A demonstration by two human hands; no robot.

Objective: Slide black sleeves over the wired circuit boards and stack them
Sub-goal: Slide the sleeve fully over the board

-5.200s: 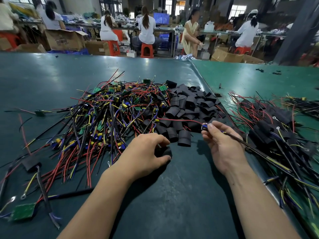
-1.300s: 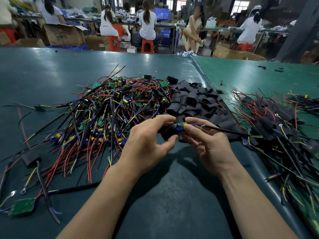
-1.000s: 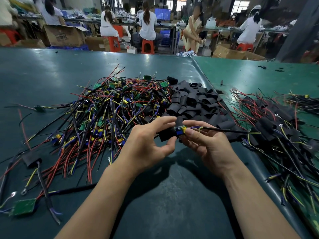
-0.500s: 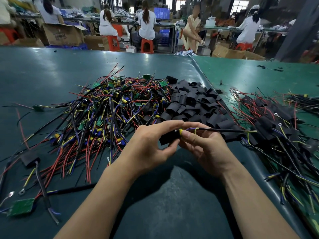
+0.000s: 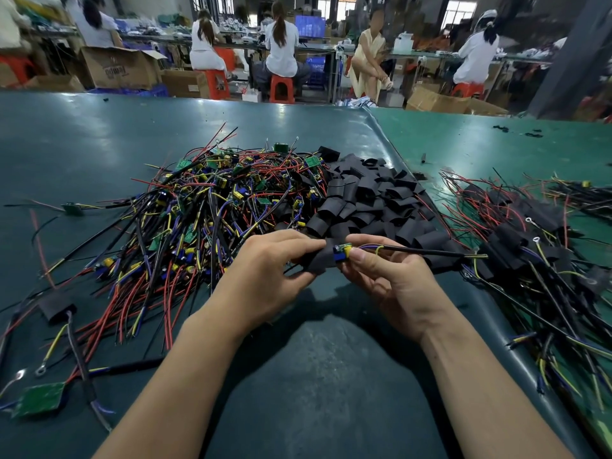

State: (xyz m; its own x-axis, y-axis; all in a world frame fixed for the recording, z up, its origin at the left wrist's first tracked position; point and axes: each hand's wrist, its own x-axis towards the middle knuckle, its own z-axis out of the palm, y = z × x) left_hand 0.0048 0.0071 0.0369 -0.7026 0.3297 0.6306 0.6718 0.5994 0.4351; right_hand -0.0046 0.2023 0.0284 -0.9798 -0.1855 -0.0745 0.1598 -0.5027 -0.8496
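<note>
Left hand (image 5: 265, 279) grips sleeve (image 5: 319, 261), right hand (image 5: 394, 286) pinches board (image 5: 341, 252); board end showing again, probably backed out slightly, sleeving unfinished.

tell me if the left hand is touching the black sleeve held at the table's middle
Touching. The head view shows the left hand pinching the black sleeve, fingers curled around it with no gap, while the right hand holds the wired circuit board.
</note>
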